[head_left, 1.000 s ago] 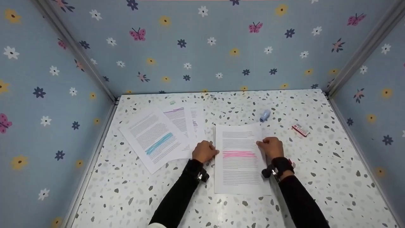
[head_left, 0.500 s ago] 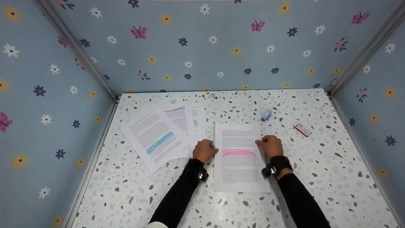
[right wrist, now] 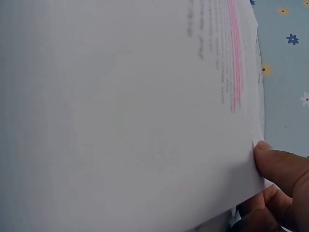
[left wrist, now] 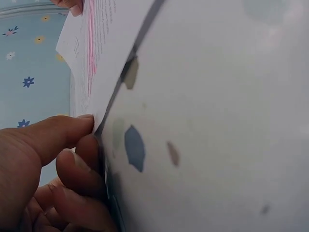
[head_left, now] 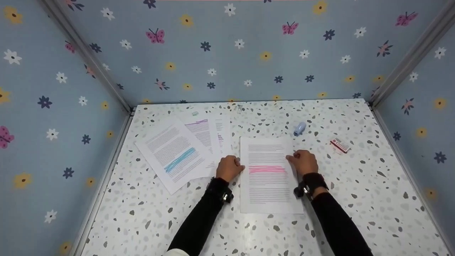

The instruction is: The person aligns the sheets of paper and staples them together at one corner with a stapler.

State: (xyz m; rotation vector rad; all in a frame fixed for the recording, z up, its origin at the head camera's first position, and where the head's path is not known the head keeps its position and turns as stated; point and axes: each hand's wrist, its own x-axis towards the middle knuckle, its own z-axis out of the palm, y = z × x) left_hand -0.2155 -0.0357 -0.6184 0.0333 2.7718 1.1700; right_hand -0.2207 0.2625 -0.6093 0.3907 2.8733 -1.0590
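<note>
Two hands are gripping one printed sheet (head_left: 269,177) with a pink-highlighted band, lying flat at the middle of the speckled surface (head_left: 355,185); the left hand (head_left: 229,168) is pinching its left edge, thumb on top and fingers curled beneath, while the right hand (head_left: 303,161) is pinching the right edge; other highlighted pages (head_left: 181,151) are lying just beside it to the left, a blue highlighter (head_left: 299,128) and a small red-and-white eraser (head_left: 339,145) beyond

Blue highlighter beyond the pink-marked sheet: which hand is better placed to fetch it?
Probably the right hand: the blue highlighter lies just beyond it, while the left hand grips the far edge of the sheet.
</note>
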